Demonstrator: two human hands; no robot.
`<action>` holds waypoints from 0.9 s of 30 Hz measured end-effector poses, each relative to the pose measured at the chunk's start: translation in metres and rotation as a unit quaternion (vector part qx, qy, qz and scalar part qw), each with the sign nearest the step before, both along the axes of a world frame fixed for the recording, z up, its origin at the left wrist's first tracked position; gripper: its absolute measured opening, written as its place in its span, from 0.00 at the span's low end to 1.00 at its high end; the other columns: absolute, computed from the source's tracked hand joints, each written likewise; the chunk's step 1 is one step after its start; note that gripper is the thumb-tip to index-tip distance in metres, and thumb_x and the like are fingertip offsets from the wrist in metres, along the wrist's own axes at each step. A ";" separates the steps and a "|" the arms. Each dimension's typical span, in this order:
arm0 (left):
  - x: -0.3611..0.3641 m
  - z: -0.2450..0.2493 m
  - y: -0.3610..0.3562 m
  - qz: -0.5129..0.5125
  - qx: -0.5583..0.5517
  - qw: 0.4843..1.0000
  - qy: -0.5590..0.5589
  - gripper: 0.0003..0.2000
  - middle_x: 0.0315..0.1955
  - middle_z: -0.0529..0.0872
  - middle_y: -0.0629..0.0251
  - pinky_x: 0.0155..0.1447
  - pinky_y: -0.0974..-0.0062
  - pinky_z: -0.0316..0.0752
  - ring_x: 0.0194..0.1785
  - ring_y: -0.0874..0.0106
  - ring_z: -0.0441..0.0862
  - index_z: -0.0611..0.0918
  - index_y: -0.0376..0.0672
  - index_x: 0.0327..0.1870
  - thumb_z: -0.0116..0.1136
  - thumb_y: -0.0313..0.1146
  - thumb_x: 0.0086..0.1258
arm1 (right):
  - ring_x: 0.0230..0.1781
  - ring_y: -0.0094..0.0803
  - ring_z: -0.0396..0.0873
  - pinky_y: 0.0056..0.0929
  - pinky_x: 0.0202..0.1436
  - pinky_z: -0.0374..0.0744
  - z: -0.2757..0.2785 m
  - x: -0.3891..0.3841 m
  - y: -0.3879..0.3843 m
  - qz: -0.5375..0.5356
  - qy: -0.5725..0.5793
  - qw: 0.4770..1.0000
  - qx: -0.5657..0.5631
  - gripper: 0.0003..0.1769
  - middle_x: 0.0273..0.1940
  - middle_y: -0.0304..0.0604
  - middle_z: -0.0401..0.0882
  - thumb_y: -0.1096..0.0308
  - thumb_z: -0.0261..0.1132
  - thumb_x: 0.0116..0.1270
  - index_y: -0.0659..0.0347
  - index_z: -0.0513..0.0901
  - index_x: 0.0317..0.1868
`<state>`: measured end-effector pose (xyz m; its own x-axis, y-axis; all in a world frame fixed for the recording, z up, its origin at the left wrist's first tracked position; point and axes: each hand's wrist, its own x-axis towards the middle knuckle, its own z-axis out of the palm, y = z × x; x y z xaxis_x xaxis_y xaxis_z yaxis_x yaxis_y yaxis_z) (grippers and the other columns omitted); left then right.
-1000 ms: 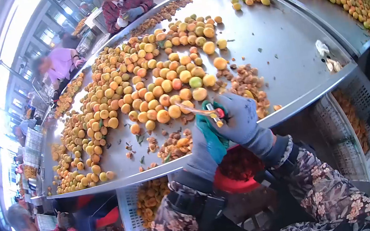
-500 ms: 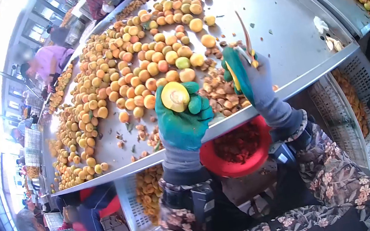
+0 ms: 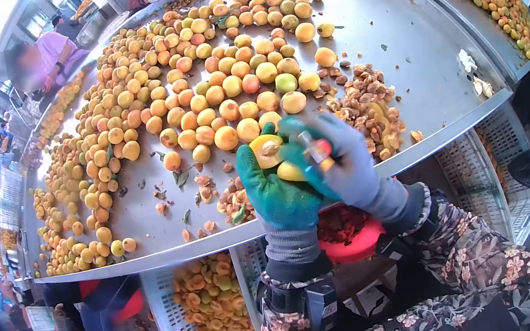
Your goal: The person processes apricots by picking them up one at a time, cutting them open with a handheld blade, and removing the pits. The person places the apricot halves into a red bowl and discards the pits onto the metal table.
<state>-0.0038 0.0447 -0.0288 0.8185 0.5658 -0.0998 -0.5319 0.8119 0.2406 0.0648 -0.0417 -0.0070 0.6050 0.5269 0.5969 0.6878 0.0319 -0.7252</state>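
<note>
My left hand (image 3: 281, 194), in a green-coated grey glove, is closed around a cut apricot (image 3: 267, 151) whose flesh faces up with the pit showing in it. A second yellow piece of apricot (image 3: 290, 172) sits lower, between the two hands. Against the left hand's fruit is my right hand (image 3: 340, 157), gloved alike and blurred by motion. Its fingers are wrapped round a knife (image 3: 320, 150) with a red and yellow handle end; the blade is hidden. Just beyond the hands lies a heap of pits and scraps (image 3: 367, 111), beside many whole apricots (image 3: 225, 88).
The metal table (image 3: 430, 70) has a raised front edge. Below it stand a red bowl (image 3: 361, 247) with dark scraps, a white crate (image 3: 165, 320) of apricot halves and another crate (image 3: 475, 180). A person in purple (image 3: 56, 53) is at the far left side.
My right hand has moved left from the pit heap to the fruit in my left hand. The knife's curved blade, raised before, is now out of sight. The whole view has shifted.
</note>
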 end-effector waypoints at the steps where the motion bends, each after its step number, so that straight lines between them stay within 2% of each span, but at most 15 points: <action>1: -0.001 0.004 0.000 -0.001 -0.004 1.000 -0.003 0.20 0.46 0.81 0.61 0.55 0.64 0.75 0.49 0.64 0.78 0.75 0.44 0.53 0.44 0.50 0.73 | 0.31 0.41 0.78 0.33 0.32 0.75 0.002 0.004 0.001 -0.001 -0.003 1.000 -0.004 0.20 0.34 0.49 0.77 0.64 0.64 0.59 0.62 0.76 0.51; 3: -0.001 0.017 -0.002 -0.034 -0.058 0.996 0.064 0.22 0.44 0.82 0.60 0.52 0.64 0.77 0.46 0.66 0.79 0.76 0.45 0.53 0.45 0.54 0.71 | 0.26 0.28 0.77 0.26 0.30 0.75 0.023 0.012 0.000 0.131 0.253 0.927 0.243 0.18 0.36 0.44 0.77 0.62 0.56 0.69 0.68 0.75 0.51; 5: -0.007 0.023 -0.003 -0.077 0.015 0.993 0.090 0.26 0.37 0.83 0.61 0.31 0.71 0.76 0.31 0.71 0.78 0.75 0.43 0.53 0.43 0.57 0.71 | 0.19 0.18 0.69 0.19 0.26 0.72 0.068 0.016 -0.012 0.064 0.332 0.920 0.198 0.20 0.35 0.40 0.77 0.60 0.51 0.73 0.69 0.73 0.55; 7: -0.008 0.029 -0.013 -0.100 0.102 0.981 0.135 0.28 0.30 0.80 0.65 0.22 0.78 0.70 0.27 0.74 0.75 0.75 0.40 0.53 0.40 0.58 0.71 | 0.15 0.12 0.55 0.13 0.20 0.64 0.073 0.030 -0.021 0.209 0.380 0.850 0.300 0.19 0.28 0.38 0.72 0.67 0.50 0.73 0.71 0.70 0.57; 8: -0.008 0.032 -0.018 -0.108 0.101 0.980 0.133 0.28 0.30 0.80 0.65 0.22 0.78 0.70 0.27 0.74 0.75 0.75 0.40 0.53 0.40 0.58 0.71 | 0.14 0.12 0.54 0.13 0.19 0.63 0.065 0.032 -0.012 0.104 0.146 0.942 0.285 0.19 0.28 0.39 0.70 0.67 0.50 0.73 0.72 0.70 0.57; 9: -0.007 0.034 -0.023 -0.119 0.116 0.976 0.138 0.27 0.29 0.79 0.65 0.19 0.79 0.68 0.25 0.74 0.75 0.75 0.41 0.50 0.39 0.58 0.71 | 0.14 0.12 0.53 0.13 0.18 0.61 0.060 0.034 -0.005 -0.007 -0.099 0.964 0.246 0.19 0.27 0.39 0.69 0.68 0.50 0.73 0.73 0.69 0.57; 10: -0.007 0.036 -0.028 -0.130 0.132 0.972 0.144 0.27 0.27 0.78 0.65 0.17 0.79 0.67 0.24 0.75 0.74 0.76 0.41 0.47 0.38 0.59 0.71 | 0.20 0.15 0.67 0.14 0.17 0.66 0.059 0.026 -0.021 0.114 0.163 0.944 0.262 0.16 0.53 0.54 0.74 0.79 0.55 0.66 0.62 0.74 0.55; 13: -0.010 0.037 -0.038 -0.126 0.126 0.970 0.164 0.28 0.28 0.79 0.62 0.20 0.82 0.68 0.24 0.76 0.74 0.74 0.40 0.48 0.34 0.59 0.73 | 0.23 0.18 0.68 0.16 0.20 0.68 0.057 0.030 -0.029 0.097 0.098 0.961 0.240 0.16 0.53 0.53 0.75 0.77 0.56 0.65 0.62 0.74 0.54; 20: -0.008 0.026 -0.047 -0.111 0.188 0.966 0.142 0.18 0.28 0.77 0.62 0.22 0.81 0.70 0.25 0.77 0.74 0.71 0.42 0.52 0.36 0.47 0.77 | 0.32 0.29 0.74 0.25 0.31 0.74 0.054 0.037 -0.029 0.081 -0.141 0.974 0.159 0.16 0.50 0.50 0.78 0.73 0.61 0.59 0.61 0.77 0.49; 21: -0.005 0.027 -0.052 -0.110 0.187 0.966 0.143 0.18 0.28 0.77 0.62 0.22 0.81 0.70 0.25 0.77 0.74 0.71 0.42 0.52 0.36 0.47 0.77 | 0.33 0.31 0.74 0.26 0.32 0.75 0.054 0.038 -0.029 0.079 -0.176 0.970 0.146 0.16 0.50 0.49 0.78 0.72 0.62 0.58 0.61 0.77 0.49; 23: 0.001 0.028 -0.062 0.001 0.286 0.929 0.234 0.22 0.23 0.77 0.66 0.19 0.78 0.69 0.20 0.73 0.74 0.74 0.48 0.45 0.36 0.58 0.73 | 0.36 0.34 0.76 0.28 0.35 0.76 0.053 0.040 -0.029 0.078 -0.245 0.959 0.118 0.16 0.49 0.48 0.79 0.71 0.64 0.57 0.61 0.78 0.48; 24: 0.000 0.021 -0.061 0.004 0.284 0.930 0.234 0.22 0.23 0.77 0.66 0.19 0.78 0.69 0.20 0.73 0.74 0.74 0.48 0.45 0.36 0.58 0.73 | 0.32 0.29 0.75 0.26 0.33 0.76 0.046 0.040 -0.031 0.093 -0.198 0.968 0.124 0.11 0.45 0.46 0.80 0.71 0.61 0.59 0.63 0.79 0.43; 25: -0.002 0.008 -0.060 0.020 0.402 0.869 0.288 0.21 0.24 0.77 0.67 0.20 0.79 0.69 0.22 0.74 0.74 0.73 0.48 0.45 0.37 0.56 0.73 | 0.32 0.29 0.75 0.26 0.33 0.76 0.047 0.040 -0.038 0.096 -0.199 0.967 0.124 0.11 0.45 0.46 0.80 0.71 0.61 0.59 0.63 0.79 0.43; 26: -0.002 0.008 -0.057 0.035 0.511 0.791 0.336 0.20 0.26 0.77 0.67 0.21 0.80 0.69 0.23 0.75 0.75 0.73 0.48 0.45 0.38 0.55 0.73 | 0.28 0.28 0.75 0.25 0.30 0.75 0.051 0.040 -0.046 0.171 -0.012 0.982 0.079 0.08 0.44 0.49 0.79 0.71 0.58 0.63 0.64 0.77 0.42; 27: -0.003 0.011 -0.054 0.039 0.511 0.791 0.335 0.20 0.26 0.77 0.67 0.21 0.80 0.69 0.23 0.75 0.75 0.73 0.48 0.45 0.38 0.55 0.73 | 0.24 0.27 0.74 0.25 0.27 0.75 0.054 0.040 -0.048 0.238 0.175 0.955 0.030 0.06 0.44 0.51 0.78 0.71 0.55 0.67 0.64 0.75 0.40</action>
<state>-0.0072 -0.0097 -0.0173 0.7343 0.6774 0.0450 -0.0450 -0.0175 0.9988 0.1050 -0.0902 0.0472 0.4737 0.7626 0.4405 0.3012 0.3298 -0.8947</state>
